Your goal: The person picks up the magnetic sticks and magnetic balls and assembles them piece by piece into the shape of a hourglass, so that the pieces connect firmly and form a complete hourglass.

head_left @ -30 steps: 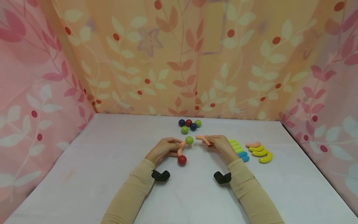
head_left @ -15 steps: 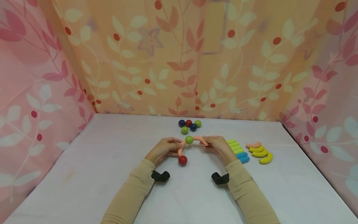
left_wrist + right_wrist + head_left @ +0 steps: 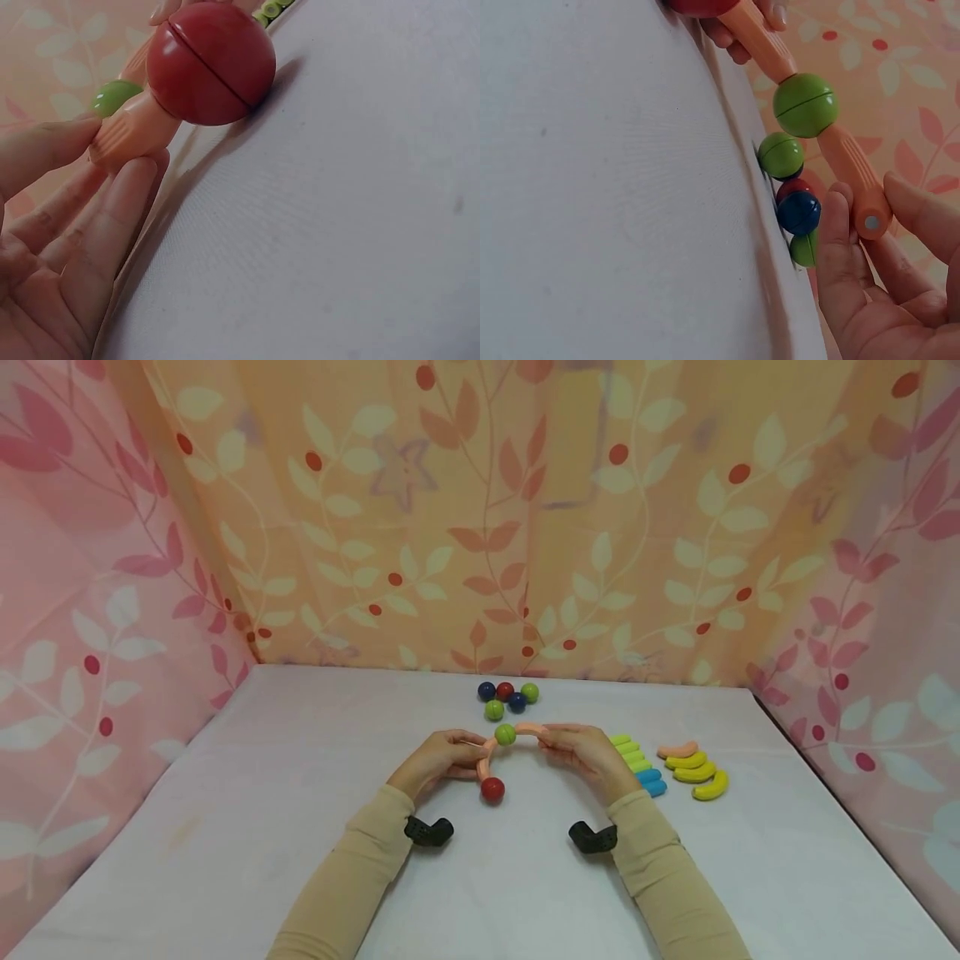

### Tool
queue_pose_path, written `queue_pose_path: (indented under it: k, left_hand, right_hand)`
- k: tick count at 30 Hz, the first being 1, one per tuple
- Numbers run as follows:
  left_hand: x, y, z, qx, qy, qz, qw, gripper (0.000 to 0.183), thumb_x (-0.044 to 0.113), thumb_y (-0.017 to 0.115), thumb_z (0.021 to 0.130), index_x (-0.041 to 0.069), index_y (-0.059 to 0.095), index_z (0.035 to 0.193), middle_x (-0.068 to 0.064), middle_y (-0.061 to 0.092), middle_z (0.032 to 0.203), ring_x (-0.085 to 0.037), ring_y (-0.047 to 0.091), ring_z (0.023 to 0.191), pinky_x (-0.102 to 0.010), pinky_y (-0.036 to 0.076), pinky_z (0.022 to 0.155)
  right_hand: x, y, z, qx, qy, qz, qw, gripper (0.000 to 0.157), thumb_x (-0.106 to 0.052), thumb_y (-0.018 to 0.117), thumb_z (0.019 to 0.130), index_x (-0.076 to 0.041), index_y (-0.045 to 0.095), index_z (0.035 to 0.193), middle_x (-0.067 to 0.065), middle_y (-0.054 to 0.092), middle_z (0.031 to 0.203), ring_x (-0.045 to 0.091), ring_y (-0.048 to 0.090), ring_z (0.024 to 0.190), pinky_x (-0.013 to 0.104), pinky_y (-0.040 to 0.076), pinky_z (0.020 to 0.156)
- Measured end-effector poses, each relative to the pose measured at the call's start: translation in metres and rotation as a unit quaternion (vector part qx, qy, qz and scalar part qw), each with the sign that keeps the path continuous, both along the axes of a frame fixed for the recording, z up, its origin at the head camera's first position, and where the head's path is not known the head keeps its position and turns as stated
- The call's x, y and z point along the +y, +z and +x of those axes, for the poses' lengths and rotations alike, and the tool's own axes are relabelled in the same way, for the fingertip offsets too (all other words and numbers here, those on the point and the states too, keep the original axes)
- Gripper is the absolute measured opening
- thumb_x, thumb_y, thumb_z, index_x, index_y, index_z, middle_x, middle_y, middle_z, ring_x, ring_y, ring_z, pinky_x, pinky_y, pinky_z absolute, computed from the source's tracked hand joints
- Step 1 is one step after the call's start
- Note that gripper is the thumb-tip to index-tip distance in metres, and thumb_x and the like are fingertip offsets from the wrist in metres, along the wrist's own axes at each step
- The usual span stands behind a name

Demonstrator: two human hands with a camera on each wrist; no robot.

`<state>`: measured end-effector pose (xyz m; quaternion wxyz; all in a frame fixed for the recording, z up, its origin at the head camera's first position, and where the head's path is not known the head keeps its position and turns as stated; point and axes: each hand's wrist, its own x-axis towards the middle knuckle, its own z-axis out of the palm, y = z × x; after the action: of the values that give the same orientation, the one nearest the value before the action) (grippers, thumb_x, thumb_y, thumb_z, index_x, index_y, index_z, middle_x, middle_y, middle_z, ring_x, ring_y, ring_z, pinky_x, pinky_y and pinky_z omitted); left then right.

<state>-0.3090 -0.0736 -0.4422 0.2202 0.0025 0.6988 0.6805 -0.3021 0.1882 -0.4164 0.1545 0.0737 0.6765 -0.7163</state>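
My left hand [image 3: 438,758] pinches a curved orange rod [image 3: 483,767] between thumb and fingers. A red ball [image 3: 214,64] sits on the rod's near end, and a green ball [image 3: 805,105] on its far end. My right hand [image 3: 588,752] pinches a second curved orange rod [image 3: 853,171] near one end, where a silver disc shows. This rod's other end touches the green ball, so balls and rods form one bent chain between my hands. In the left wrist view, the red ball hides part of the chain.
Behind the hands lies a cluster of blue, red and green balls, including a blue ball [image 3: 487,691]. Right of my right hand are straight green rods [image 3: 630,752] and blue rods [image 3: 651,782]. Farther right lie curved yellow rods [image 3: 694,772] and one curved orange rod [image 3: 678,749].
My right hand has moved left, bringing its orange rod against the green ball and closing the gap between them. The left hand stays nearly in place; the red ball has shifted slightly right.
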Motion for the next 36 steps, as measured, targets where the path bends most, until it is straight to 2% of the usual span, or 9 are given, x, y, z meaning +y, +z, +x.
queue_pose_path:
  k: [6,10,15,20,26,31,36]
  left_hand:
    - [-0.002,0.004,0.000,-0.005,-0.008,-0.009,0.9999,0.034,0.011,0.074,0.088,0.002,0.066,0.120,-0.011,0.070,0.108,-0.013,0.070,0.081,-0.028,0.061,0.075]
    - [-0.005,0.005,0.002,-0.010,-0.028,-0.015,0.9995,0.037,0.010,0.075,0.087,0.001,0.065,0.121,-0.011,0.071,0.109,-0.013,0.071,0.081,-0.027,0.061,0.075]
    - [-0.006,0.005,0.004,-0.016,-0.041,-0.023,0.9988,0.039,0.012,0.076,0.087,0.002,0.065,0.123,-0.011,0.071,0.113,-0.013,0.071,0.085,-0.028,0.061,0.080]
    - [-0.008,0.009,0.004,-0.013,-0.032,-0.046,0.9983,0.035,0.015,0.077,0.086,0.005,0.069,0.118,-0.008,0.071,0.112,-0.013,0.070,0.087,-0.027,0.060,0.083]
    - [-0.010,0.012,0.001,-0.010,-0.038,-0.066,0.9970,0.033,0.012,0.076,0.086,0.003,0.069,0.117,-0.008,0.072,0.110,-0.013,0.070,0.085,-0.028,0.060,0.082]
    - [-0.015,0.012,0.000,0.018,-0.043,-0.096,0.9943,0.028,0.013,0.075,0.088,0.001,0.072,0.112,-0.007,0.075,0.101,-0.010,0.070,0.081,-0.025,0.060,0.080]
    - [-0.017,0.012,0.000,0.050,-0.036,-0.087,0.9943,0.030,0.011,0.074,0.088,-0.002,0.070,0.115,-0.009,0.074,0.105,-0.010,0.070,0.087,-0.027,0.059,0.085]
  right_hand:
    - [0.000,0.000,0.002,0.005,0.010,-0.011,1.000,0.047,-0.011,0.065,0.096,0.006,0.053,0.138,0.015,0.069,0.123,0.011,0.071,0.091,0.026,0.058,0.088]
    - [-0.001,-0.004,0.003,0.002,0.015,-0.019,1.000,0.048,-0.012,0.065,0.096,0.007,0.053,0.138,0.009,0.074,0.110,0.011,0.071,0.092,0.026,0.058,0.089]
    - [0.000,-0.008,-0.001,-0.016,0.007,-0.028,0.999,0.047,-0.009,0.063,0.097,0.010,0.051,0.138,0.002,0.074,0.091,0.009,0.070,0.086,0.024,0.059,0.083]
    - [-0.004,-0.005,-0.008,-0.029,0.015,-0.031,0.999,0.046,-0.010,0.065,0.095,0.008,0.054,0.136,0.003,0.075,0.093,0.011,0.071,0.089,0.025,0.059,0.084]
    - [-0.010,0.001,-0.012,-0.044,0.016,-0.024,0.999,0.045,-0.012,0.068,0.094,0.006,0.057,0.134,0.001,0.075,0.092,0.012,0.071,0.088,0.025,0.059,0.084]
    - [-0.016,0.001,-0.017,-0.047,0.029,-0.020,0.998,0.044,-0.007,0.065,0.095,0.008,0.055,0.135,0.002,0.074,0.090,0.011,0.071,0.086,0.026,0.060,0.084]
    - [-0.020,0.000,-0.020,-0.053,0.034,0.000,0.998,0.041,-0.010,0.067,0.094,0.007,0.059,0.131,0.003,0.074,0.091,0.012,0.072,0.086,0.025,0.060,0.083]
